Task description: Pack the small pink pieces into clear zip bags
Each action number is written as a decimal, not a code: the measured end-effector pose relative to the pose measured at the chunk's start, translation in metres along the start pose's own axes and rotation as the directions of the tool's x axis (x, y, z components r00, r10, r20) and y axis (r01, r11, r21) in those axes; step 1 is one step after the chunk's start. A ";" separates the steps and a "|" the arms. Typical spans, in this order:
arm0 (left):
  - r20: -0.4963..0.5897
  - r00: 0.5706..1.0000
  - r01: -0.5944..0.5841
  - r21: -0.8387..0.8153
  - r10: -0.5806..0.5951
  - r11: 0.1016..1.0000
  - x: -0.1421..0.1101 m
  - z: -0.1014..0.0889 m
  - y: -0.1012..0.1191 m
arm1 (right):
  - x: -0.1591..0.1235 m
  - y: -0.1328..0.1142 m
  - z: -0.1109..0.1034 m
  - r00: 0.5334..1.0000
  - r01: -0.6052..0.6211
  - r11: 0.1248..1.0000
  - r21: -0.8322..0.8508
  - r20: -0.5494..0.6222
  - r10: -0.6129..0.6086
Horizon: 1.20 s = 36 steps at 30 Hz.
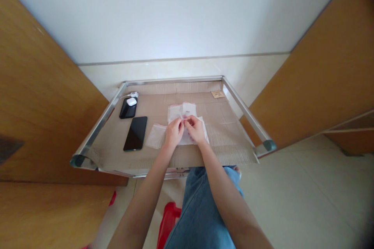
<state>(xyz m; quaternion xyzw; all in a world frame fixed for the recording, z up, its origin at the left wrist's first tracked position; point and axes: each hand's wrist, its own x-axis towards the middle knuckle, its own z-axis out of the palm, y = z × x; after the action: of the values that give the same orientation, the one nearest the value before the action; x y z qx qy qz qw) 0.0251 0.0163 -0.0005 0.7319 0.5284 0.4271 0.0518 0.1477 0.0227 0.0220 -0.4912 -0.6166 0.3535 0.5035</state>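
Note:
My left hand (174, 133) and my right hand (195, 129) meet at the middle of the cardboard-covered tabletop (193, 103), fingertips pinching a small transparent zip bag (183, 123) between them. Under my hands lies a loose stack of similar red-edged bags (179, 111). One more transparent bag (155, 136) sits just beyond my left hand. Whatever is inside the pinched bag is too small to tell.
A black smartphone (135, 133) lies left of my hands, beyond it a dark phone (127, 109) under a white earbud case (131, 101) with a cable. A small kraft card (217, 94) lies far right. A metal frame (173, 81) edges the tabletop, between wooden panels.

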 end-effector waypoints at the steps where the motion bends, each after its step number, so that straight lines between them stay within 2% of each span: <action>1: -0.004 1.000 0.009 -0.002 -0.009 1.000 0.000 0.000 0.000 | -0.001 -0.001 0.002 1.000 -0.006 1.000 -0.027 -0.014 0.005; 17: -0.010 0.998 0.065 -0.011 -0.065 0.998 0.000 0.000 -0.001 | -0.005 -0.008 0.007 0.993 -0.033 0.960 -0.278 -0.117 0.000; 20: -0.027 0.997 0.078 -0.018 -0.078 0.997 0.000 0.000 -0.001 | -0.005 -0.009 0.007 0.989 -0.054 0.937 -0.346 -0.146 0.003; 24: -0.039 0.996 0.074 -0.024 -0.075 0.997 -0.001 -0.001 0.000 | -0.004 -0.012 0.005 0.982 -0.090 0.934 -0.346 -0.186 0.026; 31: -0.008 0.995 0.102 0.021 -0.102 0.995 -0.001 -0.004 0.003 | -0.004 -0.012 -0.002 0.957 -0.171 0.895 -0.413 -0.284 0.052; 33: -0.010 0.994 0.107 0.012 -0.107 0.994 0.000 -0.004 0.003 | -0.004 -0.011 -0.002 0.964 -0.138 0.908 -0.396 -0.265 0.030; 36: -0.015 0.995 0.096 0.007 -0.096 0.995 0.000 -0.003 0.002 | -0.003 -0.008 0.000 0.976 -0.001 0.941 -0.338 -0.205 -0.073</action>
<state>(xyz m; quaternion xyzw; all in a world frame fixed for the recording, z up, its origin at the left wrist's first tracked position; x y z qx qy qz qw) 0.0245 0.0143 0.0025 0.7027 0.5651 0.4273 0.0657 0.1458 0.0176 0.0287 -0.5936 -0.6189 0.1790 0.4823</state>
